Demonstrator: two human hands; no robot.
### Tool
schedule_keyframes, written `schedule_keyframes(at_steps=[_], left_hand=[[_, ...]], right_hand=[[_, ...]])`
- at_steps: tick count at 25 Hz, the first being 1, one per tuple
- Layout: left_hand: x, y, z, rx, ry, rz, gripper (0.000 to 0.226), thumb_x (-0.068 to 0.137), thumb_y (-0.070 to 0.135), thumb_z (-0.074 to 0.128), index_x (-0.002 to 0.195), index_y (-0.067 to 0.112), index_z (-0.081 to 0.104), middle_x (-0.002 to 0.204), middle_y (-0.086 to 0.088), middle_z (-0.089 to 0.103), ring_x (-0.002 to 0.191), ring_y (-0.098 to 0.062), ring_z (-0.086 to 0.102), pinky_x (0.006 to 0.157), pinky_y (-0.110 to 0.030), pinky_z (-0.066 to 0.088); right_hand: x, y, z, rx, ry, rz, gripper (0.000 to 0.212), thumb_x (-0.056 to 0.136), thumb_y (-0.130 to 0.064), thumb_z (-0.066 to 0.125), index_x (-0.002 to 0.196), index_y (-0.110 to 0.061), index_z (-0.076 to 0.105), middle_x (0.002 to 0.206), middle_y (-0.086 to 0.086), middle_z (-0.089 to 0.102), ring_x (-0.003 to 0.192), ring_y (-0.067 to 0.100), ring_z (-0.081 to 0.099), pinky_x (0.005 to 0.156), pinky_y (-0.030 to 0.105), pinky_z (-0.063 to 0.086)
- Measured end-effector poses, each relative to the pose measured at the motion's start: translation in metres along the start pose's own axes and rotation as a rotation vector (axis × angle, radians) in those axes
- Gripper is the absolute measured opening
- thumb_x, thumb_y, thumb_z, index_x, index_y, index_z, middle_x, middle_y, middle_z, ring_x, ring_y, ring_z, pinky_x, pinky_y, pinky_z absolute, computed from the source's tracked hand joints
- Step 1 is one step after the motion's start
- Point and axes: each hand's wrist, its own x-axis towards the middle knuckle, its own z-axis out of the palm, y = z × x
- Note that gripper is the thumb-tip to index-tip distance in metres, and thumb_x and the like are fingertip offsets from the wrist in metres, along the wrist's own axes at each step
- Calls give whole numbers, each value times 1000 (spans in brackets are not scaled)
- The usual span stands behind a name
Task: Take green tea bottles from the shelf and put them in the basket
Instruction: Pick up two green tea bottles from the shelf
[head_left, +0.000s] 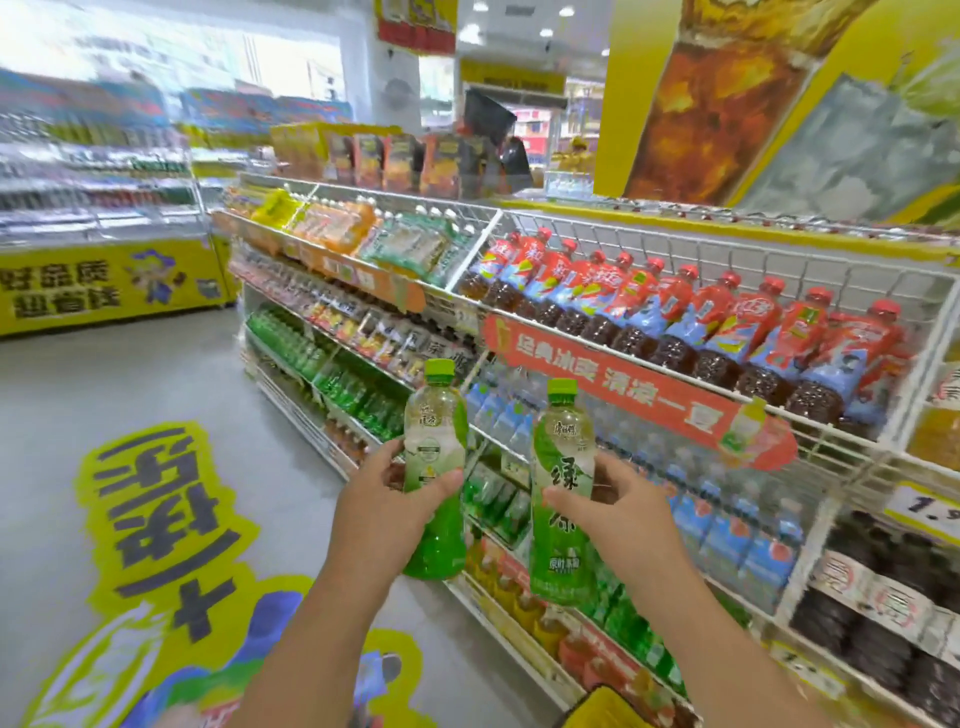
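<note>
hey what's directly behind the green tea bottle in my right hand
Behind the green tea bottle in the right hand are shelves of blue-labelled and green bottles. The bottle and hand cover whatever sits directly behind them.

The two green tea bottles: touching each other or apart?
Apart. The head view shows shelf stock through a clear gap between the left-hand bottle, gripped by the left hand, and the right-hand bottle, gripped by the right hand.

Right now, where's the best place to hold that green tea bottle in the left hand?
Around the waist, as the left hand does: the left green tea bottle stands upright and narrows at mid-height, so fingers wrapping from the side seat well there. The cap end looks too slim for a steady hold.
</note>
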Motion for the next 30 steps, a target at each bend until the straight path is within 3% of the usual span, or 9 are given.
schedule_keyframes(at_steps=[2,6,9,14,17,19,23,27,30], left_hand=[[30,-6,-36,-19,15,2,42,75,26,88,101,45,61,94,24,66,84,4,67,70,-25,54],[102,-16,-116,-10,16,17,61,73,31,89,127,35,62,109,12,72,93,-3,70,82,-36,60],[154,-22,-172,32,12,23,58,71,37,90,122,40,63,109,13,71,94,-6,70,85,-42,61],[238,-30,-239,63,48,22,42,66,42,90,95,54,63,102,17,72,94,-8,71,85,-46,60],[294,-36,-256,66,69,3,47,54,56,86,96,58,63,104,17,72,96,-10,71,87,-46,60],[341,-45,-260,59,75,-18,50,52,57,84,98,57,62,107,17,71,98,-12,71,88,-46,59],[422,-55,-255,80,87,-11,65,59,52,86,119,46,61,113,13,71,100,-12,70,89,-47,59],[511,-60,-243,88,75,-36,72,69,39,91,132,35,56,113,9,71,96,-11,71,87,-44,60],[563,-64,-228,83,55,-34,69,70,34,91,130,33,57,112,9,71,93,-8,71,82,-38,60]], right_hand=[[21,-5,47,9,-12,5,32,84,-25,83,103,-43,65,80,-35,70,71,-10,68,62,20,52],[63,-22,147,30,-20,-3,32,84,-23,83,91,-46,61,73,-31,70,66,-16,64,50,7,45],[93,-37,217,46,-12,2,33,83,-25,84,100,-45,64,78,-27,71,66,-15,65,53,10,46],[154,-56,311,33,-11,2,42,80,-31,85,118,-33,69,92,-21,76,78,-5,71,57,13,49],[202,-63,349,14,-24,17,42,80,-34,85,116,-42,64,101,-24,72,83,-6,69,58,16,50],[246,-57,369,15,-51,33,36,82,-31,84,105,-49,63,89,-30,70,74,-12,67,53,10,48],[326,-46,396,9,-51,26,35,82,-32,84,109,-44,66,94,-22,75,77,-4,70,62,21,53],[408,-40,419,-1,-66,28,33,83,-32,83,97,-52,60,97,-31,71,78,-12,66,58,12,46],[453,-41,427,1,-43,32,38,82,-34,84,111,-46,62,97,-36,68,80,-16,64,65,11,46]])
